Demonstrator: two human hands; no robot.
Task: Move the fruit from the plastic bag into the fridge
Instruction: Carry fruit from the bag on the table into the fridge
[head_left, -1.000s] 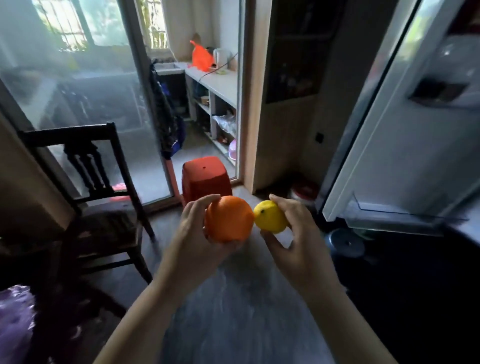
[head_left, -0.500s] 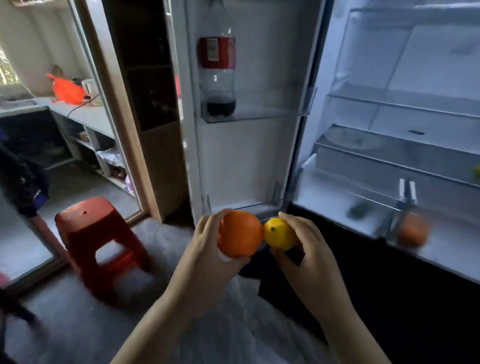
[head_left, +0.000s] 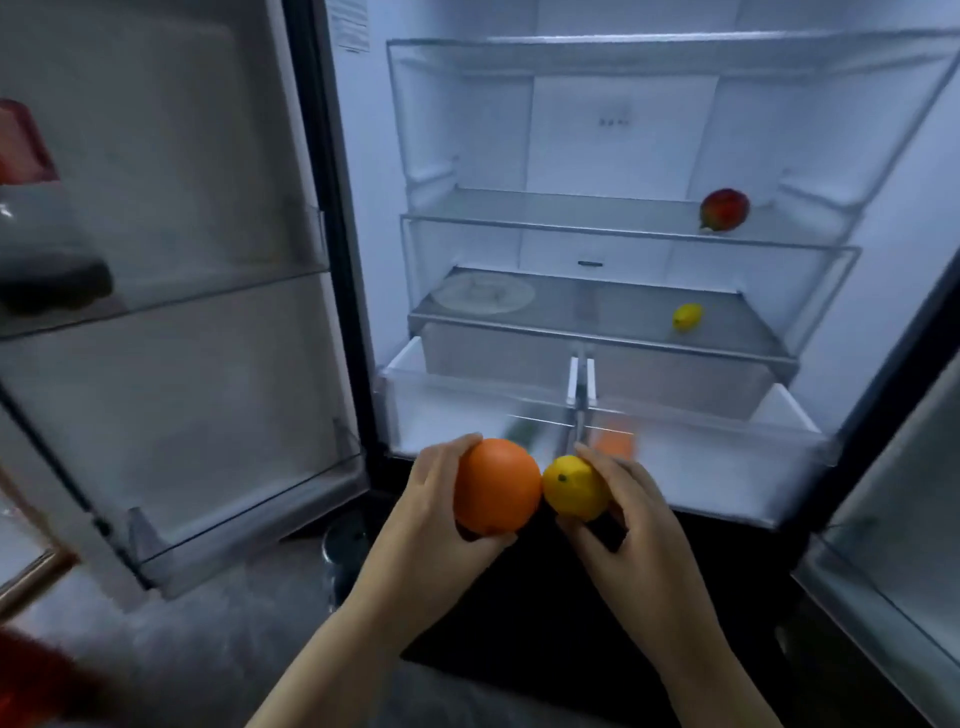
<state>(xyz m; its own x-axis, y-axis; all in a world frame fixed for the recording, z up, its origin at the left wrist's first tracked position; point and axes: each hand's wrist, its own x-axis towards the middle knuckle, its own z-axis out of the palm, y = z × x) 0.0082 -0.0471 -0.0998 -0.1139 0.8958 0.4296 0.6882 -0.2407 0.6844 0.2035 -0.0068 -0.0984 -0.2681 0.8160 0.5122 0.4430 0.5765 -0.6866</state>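
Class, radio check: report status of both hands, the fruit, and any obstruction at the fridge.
Left hand holds orange; right hand holds lemon. Both outside the fridge, doors open. Nothing in the way; drawers pulled out.

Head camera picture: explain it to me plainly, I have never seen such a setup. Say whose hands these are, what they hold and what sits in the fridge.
No machine here: a person wears a wide-angle camera on the head, looking forward and down at their own bare hands. The left hand holds a round orange fruit; the right hand holds a small yellow lemon. Ahead stands the open white fridge. A red-green mango lies on one glass shelf, a second small yellow lemon on the shelf below. Something orange shows blurred in the clear drawer.
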